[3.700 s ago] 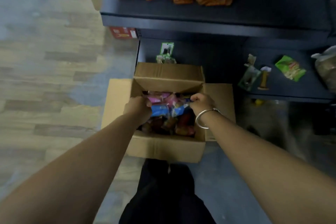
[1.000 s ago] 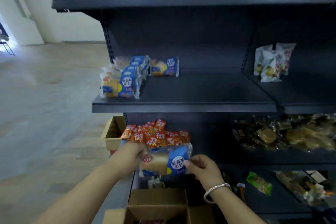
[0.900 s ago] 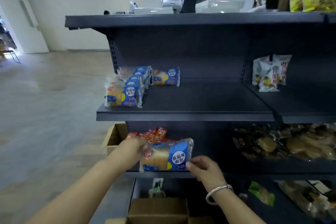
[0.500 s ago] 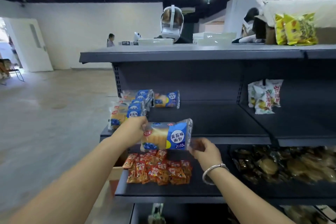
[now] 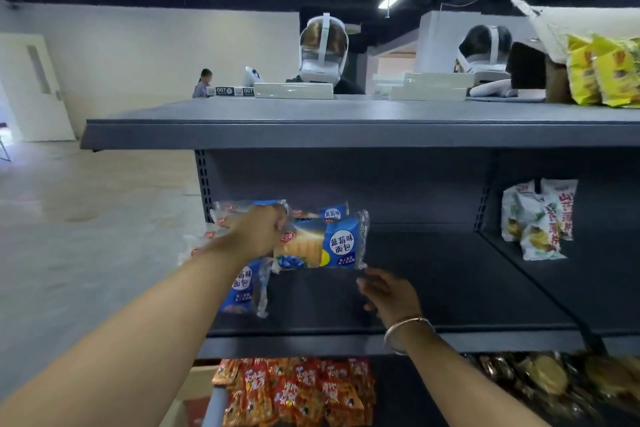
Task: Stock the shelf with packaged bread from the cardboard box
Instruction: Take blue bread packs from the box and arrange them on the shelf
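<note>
Your left arm reached forward over shelf (image 5: pixel 433 291); left hand (image 5: pixel 254 234) gripped left end of bread package (image 5: pixel 323 243), fingers curled round it, back of hand up. Package was held level just above shelf board, beside stocked bread packages (image 5: pixel 242 284) at shelf's left end. Your right hand (image 5: pixel 389 293) hung just below package's right end, apart from it, fingers loosely relaxed, holding nothing; bracelet (image 5: pixel 405 331) on wrist. Red snack packs (image 5: pixel 294 392) lay on shelf below.
</note>
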`<state>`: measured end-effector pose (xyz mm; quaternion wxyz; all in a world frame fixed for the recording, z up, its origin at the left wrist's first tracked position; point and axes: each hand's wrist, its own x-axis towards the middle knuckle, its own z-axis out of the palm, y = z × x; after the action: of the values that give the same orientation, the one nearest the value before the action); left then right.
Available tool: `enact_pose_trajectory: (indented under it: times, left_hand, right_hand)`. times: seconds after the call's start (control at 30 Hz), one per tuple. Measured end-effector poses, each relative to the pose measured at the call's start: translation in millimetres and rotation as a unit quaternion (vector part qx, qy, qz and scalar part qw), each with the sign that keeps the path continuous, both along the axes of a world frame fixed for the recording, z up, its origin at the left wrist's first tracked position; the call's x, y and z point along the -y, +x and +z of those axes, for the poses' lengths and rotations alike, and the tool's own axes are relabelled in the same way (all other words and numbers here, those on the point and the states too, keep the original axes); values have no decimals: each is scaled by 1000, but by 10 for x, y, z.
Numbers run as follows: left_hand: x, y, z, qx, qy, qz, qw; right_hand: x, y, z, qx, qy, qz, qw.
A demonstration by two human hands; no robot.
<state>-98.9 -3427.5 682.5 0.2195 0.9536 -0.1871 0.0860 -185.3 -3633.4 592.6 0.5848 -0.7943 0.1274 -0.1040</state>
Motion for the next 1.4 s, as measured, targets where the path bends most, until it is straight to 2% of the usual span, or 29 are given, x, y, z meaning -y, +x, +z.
enact_pose_trajectory:
  times: [0.13, 0.27, 0.43, 0.6, 0.77, 0.9, 1.1, 1.4]
  left_hand:
    - [77, 351, -76, 4, 50, -27, 998]
    - [137, 651, -186, 1, 81, -38, 996]
    - [174, 948, -282, 9, 123, -18, 992]
    - [205, 1118, -340, -5, 121, -15, 993]
    - [237, 1250, -406, 17, 175, 4, 984]
    - [281, 1322, -432, -3, 183, 12, 983]
    - [316, 1392, -507, -19, 234, 27, 972]
    - [293, 1452, -498, 52, 251, 54, 965]
  right_hand:
    - [53, 329, -51, -7, 76, -33, 996]
    - [84, 657, -90, -67, 87, -29, 994]
    - [98, 926, -158, -108, 15, -38, 993]
    - [58, 1081, -185, -121, -47, -30, 991]
    - [22, 1256, -153, -157, -173, -7, 972]
    - [55, 1363, -190, -163, -191, -23, 968]
    - [86, 1395, -291, -127, -196, -44, 971]
    - [121, 1421, -265, -149, -299, 18, 942]
